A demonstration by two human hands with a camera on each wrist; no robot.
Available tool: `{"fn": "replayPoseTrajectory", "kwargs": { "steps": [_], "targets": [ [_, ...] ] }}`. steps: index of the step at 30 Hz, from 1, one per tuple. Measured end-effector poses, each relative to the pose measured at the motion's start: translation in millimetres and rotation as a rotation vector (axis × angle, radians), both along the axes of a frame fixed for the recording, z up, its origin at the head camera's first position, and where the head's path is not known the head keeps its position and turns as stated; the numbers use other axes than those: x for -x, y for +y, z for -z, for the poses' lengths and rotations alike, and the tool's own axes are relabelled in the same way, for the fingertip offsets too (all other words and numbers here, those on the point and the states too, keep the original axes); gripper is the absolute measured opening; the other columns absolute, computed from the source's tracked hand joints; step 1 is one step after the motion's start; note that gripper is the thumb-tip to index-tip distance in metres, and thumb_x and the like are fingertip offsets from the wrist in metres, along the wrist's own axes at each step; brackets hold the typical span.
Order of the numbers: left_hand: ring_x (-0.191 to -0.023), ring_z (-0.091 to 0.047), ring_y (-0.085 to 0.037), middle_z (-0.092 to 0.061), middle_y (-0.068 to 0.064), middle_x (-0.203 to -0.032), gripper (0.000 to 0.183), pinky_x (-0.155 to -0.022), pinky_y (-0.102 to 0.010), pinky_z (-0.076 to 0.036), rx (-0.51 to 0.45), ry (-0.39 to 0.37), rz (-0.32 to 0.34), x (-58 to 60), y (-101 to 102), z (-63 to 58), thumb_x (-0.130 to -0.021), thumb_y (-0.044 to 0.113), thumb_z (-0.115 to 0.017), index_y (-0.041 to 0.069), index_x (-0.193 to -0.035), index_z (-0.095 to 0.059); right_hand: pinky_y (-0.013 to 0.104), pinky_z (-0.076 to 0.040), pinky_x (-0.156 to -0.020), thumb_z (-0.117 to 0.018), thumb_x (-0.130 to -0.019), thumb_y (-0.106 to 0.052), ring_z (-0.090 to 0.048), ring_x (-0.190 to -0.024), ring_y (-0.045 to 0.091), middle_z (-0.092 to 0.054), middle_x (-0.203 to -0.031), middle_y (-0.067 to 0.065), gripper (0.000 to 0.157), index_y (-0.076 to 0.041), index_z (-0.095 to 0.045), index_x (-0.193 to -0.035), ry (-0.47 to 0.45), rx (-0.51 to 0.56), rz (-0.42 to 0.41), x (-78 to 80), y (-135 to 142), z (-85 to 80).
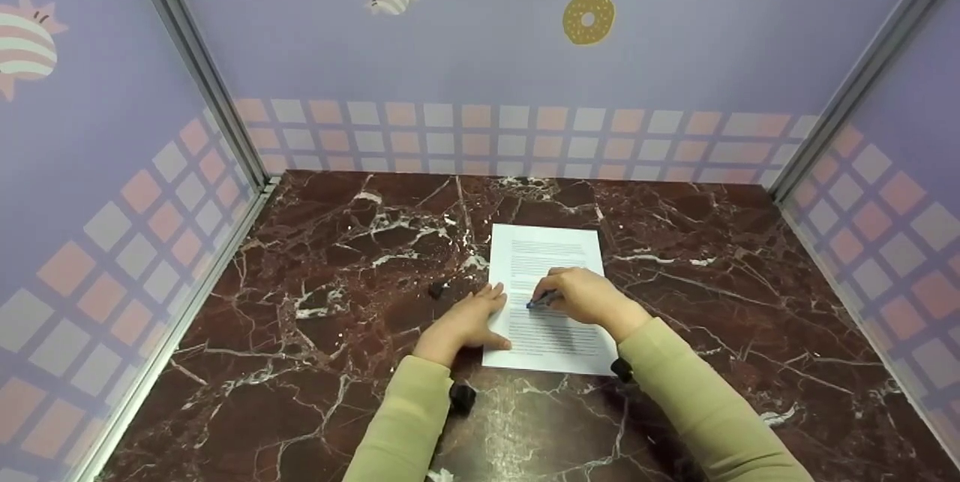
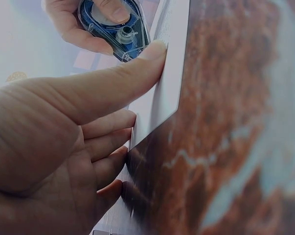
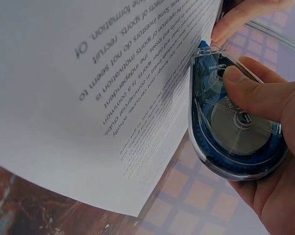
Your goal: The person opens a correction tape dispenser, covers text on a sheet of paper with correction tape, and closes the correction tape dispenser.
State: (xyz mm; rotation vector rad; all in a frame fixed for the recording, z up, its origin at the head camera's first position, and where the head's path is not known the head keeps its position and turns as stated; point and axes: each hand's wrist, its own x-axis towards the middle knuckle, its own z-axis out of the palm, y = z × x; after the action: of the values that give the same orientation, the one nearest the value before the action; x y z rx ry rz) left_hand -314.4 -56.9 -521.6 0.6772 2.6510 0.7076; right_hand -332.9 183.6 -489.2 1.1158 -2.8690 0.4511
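A printed sheet of paper [image 1: 551, 249] lies on the marble-patterned table. My right hand [image 1: 589, 294] grips a blue, clear-cased correction tape dispenser [image 3: 235, 117], its thumb on the side of the case. In the right wrist view the dispenser's blue tip [image 3: 203, 44] is right at the printed lines. My left hand [image 1: 469, 320] rests at the sheet's left edge with fingers spread, the thumb over the paper's lower left part. In the left wrist view the left thumb [image 2: 123, 81] lies along the sheet, and the dispenser shows beyond it.
The dark red table [image 1: 360, 332] with white veins reaches back to a lilac wall [image 1: 480, 54] with pink and white squares. Side panels with metal posts [image 1: 202, 69] stand left and right. Black wrist devices [image 1: 463, 398] sit at both sleeves.
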Motion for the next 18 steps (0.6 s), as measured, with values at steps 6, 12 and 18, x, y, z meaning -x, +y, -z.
{"fn": "replayPoseTrajectory", "kwargs": {
  "steps": [6,12,18],
  "targets": [
    [-0.161,-0.019,-0.031,-0.024,-0.012,-0.171,0.093,-0.134,-0.048,-0.016,0.010,-0.006,0.001,-0.5,-0.3,0.0,-0.084,0.034,-0.084,0.000,-0.157,-0.038,0.044,-0.063,-0.088,-0.077,-0.084,0.003,-0.075,-0.096,0.027,-0.076,-0.101,0.003,0.027,-0.015,-0.080,-0.104,-0.010,-0.009,0.021,-1.6,1.2,-0.5],
    [-0.161,-0.019,-0.032,-0.025,-0.014,-0.171,0.093,-0.134,-0.049,-0.017,0.006,0.002,0.002,0.2,-0.4,1.0,-0.083,0.033,-0.085,-0.001,-0.156,-0.039,0.044,-0.063,-0.089,-0.077,-0.085,0.002,-0.075,-0.098,0.027,-0.077,-0.102,0.003,0.026,-0.015,-0.080,-0.104,-0.015,-0.020,0.042,-1.5,1.6,-0.5],
    [-0.160,-0.020,-0.034,-0.026,-0.016,-0.170,0.093,-0.133,-0.050,-0.017,0.004,0.008,0.005,0.5,-0.3,1.1,-0.082,0.031,-0.086,-0.002,-0.156,-0.040,0.045,-0.062,-0.088,-0.077,-0.084,0.002,-0.075,-0.097,0.028,-0.076,-0.101,0.003,0.026,-0.015,-0.080,-0.103,-0.022,-0.010,0.045,-2.8,3.0,-1.8]
  ]
}}
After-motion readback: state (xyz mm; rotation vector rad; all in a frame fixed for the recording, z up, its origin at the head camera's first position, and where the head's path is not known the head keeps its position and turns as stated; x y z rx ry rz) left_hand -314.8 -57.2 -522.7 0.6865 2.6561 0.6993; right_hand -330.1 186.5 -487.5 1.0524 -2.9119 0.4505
